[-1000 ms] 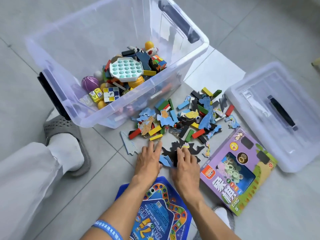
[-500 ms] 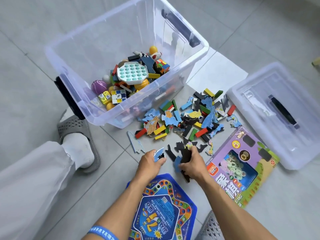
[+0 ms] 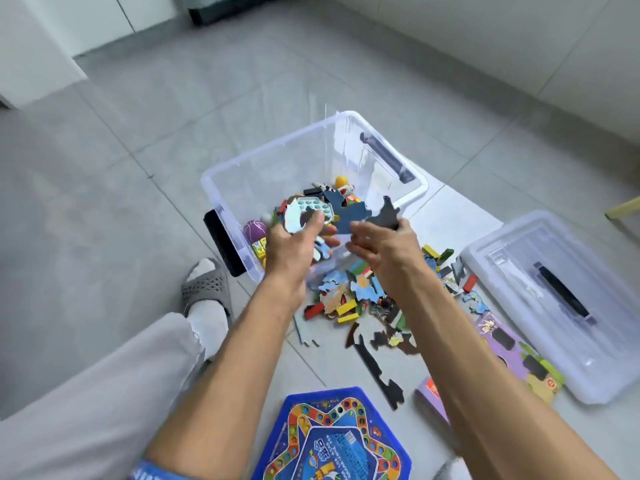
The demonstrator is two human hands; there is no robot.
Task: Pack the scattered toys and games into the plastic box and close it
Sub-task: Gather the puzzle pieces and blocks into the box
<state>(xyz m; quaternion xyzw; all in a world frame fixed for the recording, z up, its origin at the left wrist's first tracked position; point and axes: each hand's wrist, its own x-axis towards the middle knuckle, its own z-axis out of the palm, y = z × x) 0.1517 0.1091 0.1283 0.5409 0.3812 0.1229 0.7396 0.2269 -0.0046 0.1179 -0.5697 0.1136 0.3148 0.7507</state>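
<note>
Both hands are over the box [image 3: 277, 161]: my left hand [image 3: 294, 242] grips pale puzzle pieces [image 3: 320, 251], my right hand [image 3: 382, 242] pinches a dark piece [image 3: 384, 214].

Both arms reach forward, left hand [image 3: 294, 242] and right hand [image 3: 382, 245] raised side by side, fingers curled.

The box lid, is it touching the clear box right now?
Apart. The head view shows the lid lying on the floor right of the clear box, with bare floor tile between them.
</note>
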